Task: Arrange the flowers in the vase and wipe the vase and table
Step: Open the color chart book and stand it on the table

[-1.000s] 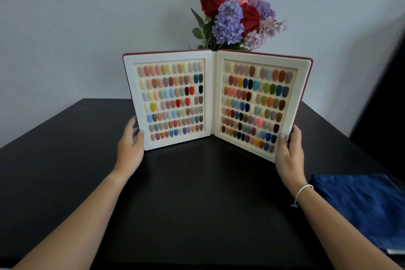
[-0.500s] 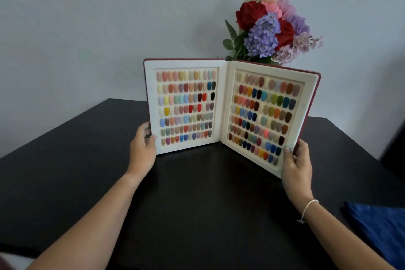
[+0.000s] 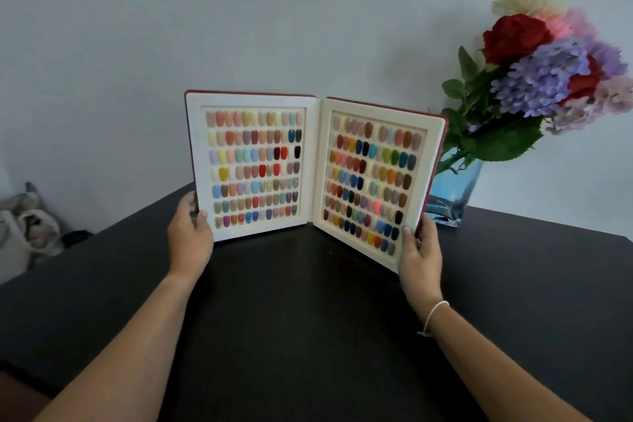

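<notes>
The flowers already stand in the blue vase at the right of the frame, while the left hand and right hand each grip an edge of the open nail-colour book at centre on the black table, so the wiping seems not yet begun.

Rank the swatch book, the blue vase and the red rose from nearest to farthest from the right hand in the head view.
1. swatch book: gripped by the right hand at its lower right corner.
2. blue vase: behind the book, to the right.
3. red rose: high above the vase.
</notes>
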{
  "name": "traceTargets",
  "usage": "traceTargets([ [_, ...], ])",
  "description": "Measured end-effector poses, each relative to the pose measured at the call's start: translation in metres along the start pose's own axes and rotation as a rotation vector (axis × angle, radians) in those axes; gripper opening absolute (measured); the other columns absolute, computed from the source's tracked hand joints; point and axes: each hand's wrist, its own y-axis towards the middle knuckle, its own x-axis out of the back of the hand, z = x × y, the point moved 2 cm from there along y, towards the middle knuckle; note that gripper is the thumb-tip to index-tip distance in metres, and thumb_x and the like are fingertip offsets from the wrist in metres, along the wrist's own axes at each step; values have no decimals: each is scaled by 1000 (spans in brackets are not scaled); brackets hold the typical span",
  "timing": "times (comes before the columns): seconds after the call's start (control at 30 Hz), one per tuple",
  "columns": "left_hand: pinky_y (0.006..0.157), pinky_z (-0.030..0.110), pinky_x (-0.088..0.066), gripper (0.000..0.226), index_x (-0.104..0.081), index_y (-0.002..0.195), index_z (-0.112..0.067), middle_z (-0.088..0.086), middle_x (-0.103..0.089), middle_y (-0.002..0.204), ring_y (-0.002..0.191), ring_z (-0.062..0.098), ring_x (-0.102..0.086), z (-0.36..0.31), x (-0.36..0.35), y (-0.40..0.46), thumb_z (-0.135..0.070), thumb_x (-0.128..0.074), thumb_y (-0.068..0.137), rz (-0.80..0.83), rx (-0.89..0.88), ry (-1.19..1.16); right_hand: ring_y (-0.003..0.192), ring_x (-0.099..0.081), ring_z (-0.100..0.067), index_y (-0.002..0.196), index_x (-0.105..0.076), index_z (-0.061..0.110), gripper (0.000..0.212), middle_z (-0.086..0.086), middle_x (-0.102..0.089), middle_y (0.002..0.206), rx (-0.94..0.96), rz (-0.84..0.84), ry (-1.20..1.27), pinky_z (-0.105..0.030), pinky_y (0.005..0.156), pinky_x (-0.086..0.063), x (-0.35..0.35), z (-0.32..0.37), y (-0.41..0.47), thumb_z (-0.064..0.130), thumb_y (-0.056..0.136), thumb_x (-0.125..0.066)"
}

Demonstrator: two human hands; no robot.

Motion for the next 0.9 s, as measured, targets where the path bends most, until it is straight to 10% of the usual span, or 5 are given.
traceTargets([
  [0.9, 93, 42, -47, 62, -24, 138, -41, 2, -50, 135, 123, 19, -47, 42, -22, 81, -6, -46, 92, 105, 4, 129, 114, -52, -15, 136, -31, 36, 51, 3, -53, 130, -6, 71, -153, -33, 93, -46, -115, -88, 170, 8, 94, -37],
])
